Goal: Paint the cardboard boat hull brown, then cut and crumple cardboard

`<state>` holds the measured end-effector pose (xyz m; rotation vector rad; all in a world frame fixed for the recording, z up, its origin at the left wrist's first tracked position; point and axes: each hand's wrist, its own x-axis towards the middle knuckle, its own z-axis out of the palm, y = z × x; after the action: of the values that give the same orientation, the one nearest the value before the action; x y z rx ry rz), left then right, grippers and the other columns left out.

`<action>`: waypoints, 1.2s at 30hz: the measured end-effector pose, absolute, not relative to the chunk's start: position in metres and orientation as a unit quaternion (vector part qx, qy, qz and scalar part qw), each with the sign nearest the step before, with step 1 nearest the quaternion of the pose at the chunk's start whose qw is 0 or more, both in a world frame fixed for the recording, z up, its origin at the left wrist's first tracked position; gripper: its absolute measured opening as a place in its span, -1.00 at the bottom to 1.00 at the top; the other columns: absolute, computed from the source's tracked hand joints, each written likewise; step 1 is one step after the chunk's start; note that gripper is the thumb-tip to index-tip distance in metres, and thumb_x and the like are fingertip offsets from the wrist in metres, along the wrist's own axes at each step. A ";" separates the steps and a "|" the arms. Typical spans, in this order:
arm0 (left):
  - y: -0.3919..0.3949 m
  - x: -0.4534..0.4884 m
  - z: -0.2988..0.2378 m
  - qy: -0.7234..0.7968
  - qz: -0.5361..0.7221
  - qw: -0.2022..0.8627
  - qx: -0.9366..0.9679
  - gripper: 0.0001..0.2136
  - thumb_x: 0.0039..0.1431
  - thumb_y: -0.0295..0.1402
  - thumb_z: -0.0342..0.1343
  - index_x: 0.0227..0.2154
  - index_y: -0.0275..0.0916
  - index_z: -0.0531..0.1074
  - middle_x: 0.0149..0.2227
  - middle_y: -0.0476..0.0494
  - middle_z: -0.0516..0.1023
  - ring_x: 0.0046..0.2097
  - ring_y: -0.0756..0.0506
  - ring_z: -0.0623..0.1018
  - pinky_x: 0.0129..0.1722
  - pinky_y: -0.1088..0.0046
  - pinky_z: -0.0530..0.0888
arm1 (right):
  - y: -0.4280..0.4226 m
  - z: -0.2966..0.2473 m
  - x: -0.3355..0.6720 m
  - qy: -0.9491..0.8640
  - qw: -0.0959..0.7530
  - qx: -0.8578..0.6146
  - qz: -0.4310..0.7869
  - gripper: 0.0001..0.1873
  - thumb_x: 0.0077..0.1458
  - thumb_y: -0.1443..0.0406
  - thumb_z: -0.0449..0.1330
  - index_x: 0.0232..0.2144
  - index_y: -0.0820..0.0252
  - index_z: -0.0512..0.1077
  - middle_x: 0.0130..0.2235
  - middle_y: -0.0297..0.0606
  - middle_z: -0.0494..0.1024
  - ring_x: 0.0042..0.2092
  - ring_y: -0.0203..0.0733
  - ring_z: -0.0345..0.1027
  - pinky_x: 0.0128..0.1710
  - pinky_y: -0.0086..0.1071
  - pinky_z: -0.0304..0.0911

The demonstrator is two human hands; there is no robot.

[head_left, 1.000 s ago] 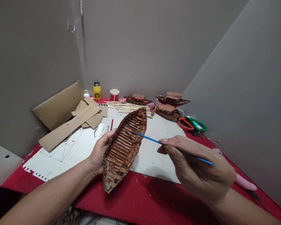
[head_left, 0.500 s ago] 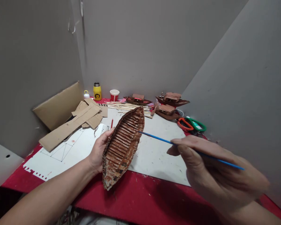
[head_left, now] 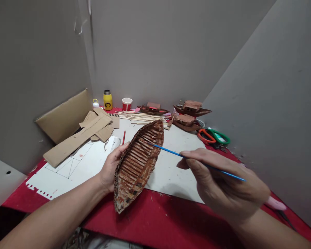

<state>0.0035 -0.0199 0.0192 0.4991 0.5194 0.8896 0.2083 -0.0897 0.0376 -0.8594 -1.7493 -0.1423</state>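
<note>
A brown model boat hull [head_left: 137,162], made of ridged corrugated cardboard with patchy paint, is tilted upright in front of me. My left hand [head_left: 112,169] grips it by its left side, fingers hidden behind it. Between thumb and fingers, my right hand [head_left: 220,180] pinches a thin blue paintbrush [head_left: 171,151]. The brush's tip lies over the ribbed inside of the hull, near its middle; whether it touches is hard to tell. Beneath the hull are a white paper sheet [head_left: 181,173] and the red tabletop [head_left: 155,221].
Cardboard strips [head_left: 80,136] and a pencil [head_left: 123,137] lie left. Behind are a yellow bottle [head_left: 107,101], a paper cup [head_left: 126,104], thin wooden sticks [head_left: 137,117] and finished-looking model boats [head_left: 185,121]. Scissors [head_left: 219,136] sit right; a pink-handled object [head_left: 276,203] is near the right edge.
My right hand has moved left with the paintbrush, bringing its tip farther into the hull. The hull has shifted slightly right. The pink-handled object has come into view.
</note>
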 end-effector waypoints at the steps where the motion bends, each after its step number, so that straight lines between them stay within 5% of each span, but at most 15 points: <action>1: -0.019 0.003 0.019 0.248 0.414 0.844 0.233 -0.63 0.32 -0.41 -0.07 -0.45 -0.31 0.62 -0.53 -0.10 0.64 -0.32 -0.11 0.69 -0.10 0.39 0.59 | -0.089 0.038 0.208 -0.743 0.561 -0.360 -0.062 -0.58 0.16 0.53 0.27 0.01 0.05 0.52 -0.34 -0.36 0.64 -0.40 -0.26 0.52 -0.42 -0.37 0.45; 22: -0.018 0.003 0.023 0.263 0.427 0.834 0.229 -0.70 0.27 -0.38 -0.01 -0.41 -0.32 0.61 -0.47 -0.16 0.67 -0.24 -0.18 0.69 -0.03 0.28 0.58 | -0.095 0.047 0.206 -0.722 0.539 -0.423 -0.097 -0.75 0.19 0.47 0.25 -0.18 0.00 0.53 -0.42 -0.41 0.62 -0.46 -0.22 0.52 -0.45 -0.33 0.45; 36: -0.019 0.003 0.018 0.249 0.394 0.850 0.246 -0.69 0.28 -0.35 -0.02 -0.33 -0.35 0.62 -0.42 -0.19 0.68 -0.36 -0.13 0.67 -0.16 0.36 0.59 | -0.092 0.040 0.206 -0.728 0.561 -0.385 -0.086 -0.58 0.14 0.49 0.30 -0.01 -0.03 0.54 -0.34 -0.37 0.66 -0.43 -0.20 0.53 -0.44 -0.29 0.45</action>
<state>0.0026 -0.0185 0.0179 0.5179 0.5235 0.8290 0.2055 -0.0922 0.0398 -0.9073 -1.7153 -0.2021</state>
